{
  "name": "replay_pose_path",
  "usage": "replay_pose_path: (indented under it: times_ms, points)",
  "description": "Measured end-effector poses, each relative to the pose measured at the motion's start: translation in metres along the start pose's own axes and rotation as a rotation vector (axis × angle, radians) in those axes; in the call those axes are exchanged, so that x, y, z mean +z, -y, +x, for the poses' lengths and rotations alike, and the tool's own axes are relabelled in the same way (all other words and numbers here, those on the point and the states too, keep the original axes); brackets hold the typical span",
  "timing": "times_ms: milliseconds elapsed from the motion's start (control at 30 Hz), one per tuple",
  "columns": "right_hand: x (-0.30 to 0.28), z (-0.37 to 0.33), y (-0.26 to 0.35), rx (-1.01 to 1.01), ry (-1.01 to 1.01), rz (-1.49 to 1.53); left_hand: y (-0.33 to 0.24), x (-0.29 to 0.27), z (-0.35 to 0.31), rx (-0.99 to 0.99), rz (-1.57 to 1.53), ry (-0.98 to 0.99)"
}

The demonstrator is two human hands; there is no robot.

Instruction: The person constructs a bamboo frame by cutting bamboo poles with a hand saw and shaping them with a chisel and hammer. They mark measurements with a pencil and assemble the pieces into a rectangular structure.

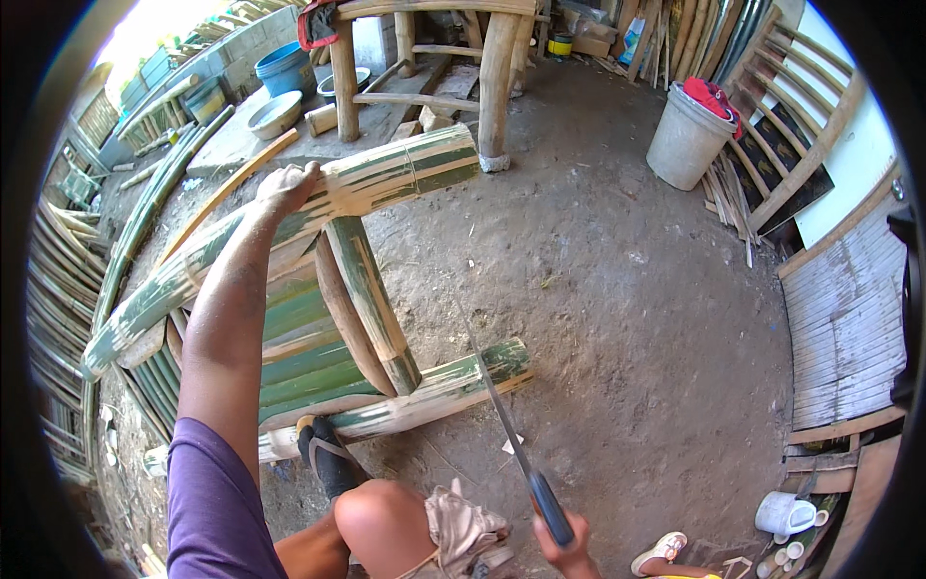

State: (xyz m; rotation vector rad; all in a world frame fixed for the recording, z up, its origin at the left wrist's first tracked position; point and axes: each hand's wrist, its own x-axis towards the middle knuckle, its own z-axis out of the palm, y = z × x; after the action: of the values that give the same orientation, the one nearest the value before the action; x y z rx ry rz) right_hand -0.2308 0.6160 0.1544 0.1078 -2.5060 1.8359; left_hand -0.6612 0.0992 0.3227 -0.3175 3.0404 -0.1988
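A bamboo frame of thick green-and-tan poles, with green slats between them, tilts up in front of me. My left hand [287, 186] grips the upper bamboo pole [386, 179], its arm reaching across the slats [304, 328]. The lower bamboo pole [434, 391] lies near the ground beside my foot. In my right hand [564, 548], at the bottom, is the dark handle of a long-bladed knife [503, 415]. Its narrow blade points up and away, and its tip area appears near the lower pole's cut end. Whether the blade touches the pole, I cannot tell.
A wooden table [434, 10] on log legs stands at the back. Basins [275, 115] sit at the far left, near stacked bamboo poles [63, 299]. A pale bucket [687, 140] holds red cloth. Another person's sandaled foot [660, 553] shows at lower right, near a white jug [783, 514].
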Motion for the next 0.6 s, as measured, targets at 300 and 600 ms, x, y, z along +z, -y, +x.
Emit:
replay_pose_path:
  times_ms: [300,600]
  points:
    - [0.092,0.146,-0.037,0.097,0.048,0.076,0.005,-0.003,-0.012,0.114,0.098,-0.147]
    - [0.011,0.058,0.015,0.071,0.080,0.089,-0.006,-0.018,-0.027,0.047,0.145,-0.089]
